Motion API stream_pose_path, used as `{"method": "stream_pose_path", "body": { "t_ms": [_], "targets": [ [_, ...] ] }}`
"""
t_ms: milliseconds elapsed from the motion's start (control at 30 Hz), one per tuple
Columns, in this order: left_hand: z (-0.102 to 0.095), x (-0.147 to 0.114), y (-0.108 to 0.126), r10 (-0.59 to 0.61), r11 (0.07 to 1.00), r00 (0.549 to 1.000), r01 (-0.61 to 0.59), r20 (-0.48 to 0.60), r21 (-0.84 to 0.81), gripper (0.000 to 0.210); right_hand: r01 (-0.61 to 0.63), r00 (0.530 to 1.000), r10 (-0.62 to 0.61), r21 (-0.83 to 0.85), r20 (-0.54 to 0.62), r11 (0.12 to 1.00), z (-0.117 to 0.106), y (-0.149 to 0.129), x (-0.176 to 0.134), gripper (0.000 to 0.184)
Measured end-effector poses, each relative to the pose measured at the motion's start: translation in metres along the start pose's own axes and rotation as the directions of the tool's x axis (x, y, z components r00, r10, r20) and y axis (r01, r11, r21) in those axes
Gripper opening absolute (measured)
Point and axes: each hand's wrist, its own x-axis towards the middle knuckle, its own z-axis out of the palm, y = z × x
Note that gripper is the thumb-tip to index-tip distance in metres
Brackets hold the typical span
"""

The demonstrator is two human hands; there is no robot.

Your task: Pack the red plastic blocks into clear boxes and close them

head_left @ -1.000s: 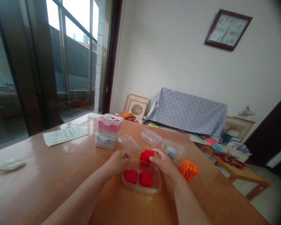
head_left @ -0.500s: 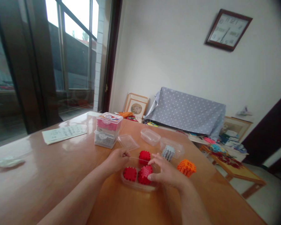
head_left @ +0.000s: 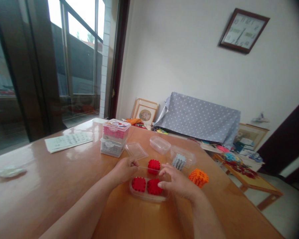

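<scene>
two red blocks (head_left: 146,184) now down in the clear tub (head_left: 149,197) on the desk (head_left: 64,186), right hand (head_left: 178,182) just let go, fingers loose over them, left hand (head_left: 124,169) pinching the tub's far rim, third red block (head_left: 153,165) waiting behind.

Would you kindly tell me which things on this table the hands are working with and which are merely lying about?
In hand:
left hand pinching the clear tray rim
right hand at the tray, fingertips on a red block
second red block inside
third red block behind the tray

Lying about:
orange block
grey block
stacked boxes
loose lid
empty tub
paper sheet
</scene>
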Motion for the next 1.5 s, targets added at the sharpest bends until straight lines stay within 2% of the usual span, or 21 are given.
{"method": "stream_pose_path", "body": {
  "t_ms": [133, 233, 333, 433, 567, 667, 833, 1133, 1233, 1367, 1433, 1500],
  "targets": [
    [0.000, 0.000, 0.000, -0.025, 0.999, 1.000, 0.025, 0.010, -0.026, 0.015, 0.076, 0.987, -0.069, 0.048, -0.143, 0.996, 0.000, 0.006, 0.006, 0.012],
    [0.001, 0.001, -0.002, -0.019, 0.999, 1.000, 0.020, 0.010, -0.033, 0.015, 0.025, 0.972, -0.023, 0.006, -0.233, 1.000, -0.001, 0.008, 0.009, 0.009],
    [0.002, 0.002, -0.005, -0.014, 1.000, 1.000, 0.014, 0.000, -0.009, 0.013, 0.012, 0.965, -0.021, -0.036, -0.260, 0.999, -0.003, 0.006, 0.008, 0.010],
    [0.002, 0.002, -0.005, -0.010, 1.000, 1.000, 0.010, -0.009, 0.023, 0.016, 0.070, 0.979, -0.076, -0.040, -0.189, 0.997, -0.002, 0.000, 0.005, 0.006],
    [0.001, 0.000, -0.004, 0.017, 0.999, 1.000, -0.017, -0.009, 0.042, 0.016, 0.043, 0.999, -0.043, -0.085, 0.006, 0.995, 0.009, -0.005, 0.003, 0.029],
    [0.000, 0.000, -0.002, 0.024, 0.999, 1.000, -0.023, -0.016, 0.046, 0.015, 0.007, 0.996, 0.004, -0.124, 0.085, 0.992, 0.018, -0.005, 0.006, 0.042],
    [0.001, 0.001, -0.004, 0.008, 0.999, 1.000, -0.007, -0.026, 0.032, 0.015, -0.026, 0.997, 0.036, -0.144, 0.068, 0.989, 0.026, -0.002, 0.011, 0.050],
    [0.000, 0.003, -0.007, 0.015, 0.999, 1.000, -0.015, 0.000, 0.039, 0.013, -0.016, 0.999, 0.021, -0.105, 0.041, 0.994, 0.028, -0.003, 0.012, 0.044],
    [0.000, 0.003, -0.007, 0.016, 0.999, 1.000, -0.016, 0.004, 0.037, 0.014, 0.026, 0.998, -0.029, -0.043, -0.054, 0.999, 0.022, -0.006, 0.014, 0.032],
    [0.001, 0.002, -0.005, -0.017, 1.000, 0.999, 0.016, 0.028, 0.012, 0.015, 0.037, 0.942, -0.033, 0.005, -0.335, 0.999, 0.017, 0.005, 0.024, 0.015],
    [0.001, 0.002, -0.005, -0.024, 1.000, 0.999, 0.023, 0.045, 0.012, 0.014, -0.014, 0.913, 0.028, 0.037, -0.408, 0.999, 0.018, 0.015, 0.032, 0.020],
    [0.000, 0.003, -0.006, -0.022, 0.999, 0.999, 0.021, 0.039, 0.024, 0.013, -0.051, 0.905, 0.085, 0.092, -0.416, 0.994, 0.020, 0.023, 0.040, 0.029]
  ]
}}
